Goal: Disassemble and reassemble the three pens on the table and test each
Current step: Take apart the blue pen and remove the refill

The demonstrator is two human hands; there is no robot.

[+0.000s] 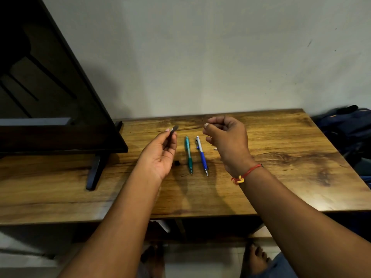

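One counter is noted, with one television stood at its left. One dark pen part is pinched by the left hand. The right hand is curled, its contents not discernible. Two pens are laid parallel between the hands, a green pen and a blue pen. One black bit is seen beside the green pen.

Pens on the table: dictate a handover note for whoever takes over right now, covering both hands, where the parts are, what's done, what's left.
Left hand: fingers pinch a dark pen part above the table.
Right hand: fingers curled, thumb to fingertip; unclear whether it holds anything.
Green pen and blue pen lie side by side between the hands, looking whole.
A small black piece lies beside the green pen, a small pale piece near the right hand.
Done: dark pen is apart. Left: reassemble and test it; the other two's status cannot be told.
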